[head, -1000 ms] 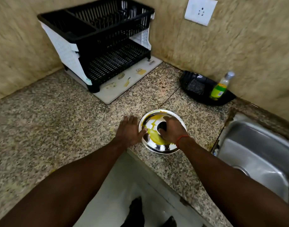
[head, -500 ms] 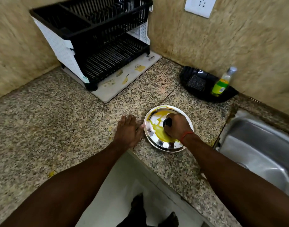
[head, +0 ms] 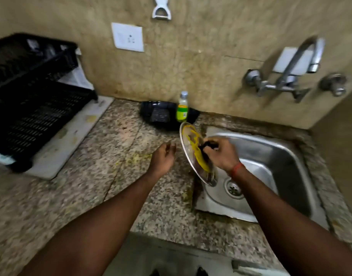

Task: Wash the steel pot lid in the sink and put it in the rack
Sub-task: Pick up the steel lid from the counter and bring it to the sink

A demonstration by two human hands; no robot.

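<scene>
Holding the round, shiny steel pot lid (head: 189,143) by its black knob (head: 207,145), you had it tipped nearly on edge over the left rim of the stainless steel sink (head: 286,166), so the task looked barely started. Yellow residue streaked the lid's face and no water ran from the curved chrome tap (head: 298,62) on the wall behind the sink. The washing, the rinsing and the trip to the black plastic dish rack (head: 31,108), well to the left of the sink, were all left to do. Your right hand (head: 221,154) had its fingers curled around the knob, bearing the lid alone. Your left hand (head: 163,158) hung above the speckled granite counter (head: 121,156) just left of the sink. It was near the lid without touching it, its fingers loosely curled and holding nothing.
</scene>
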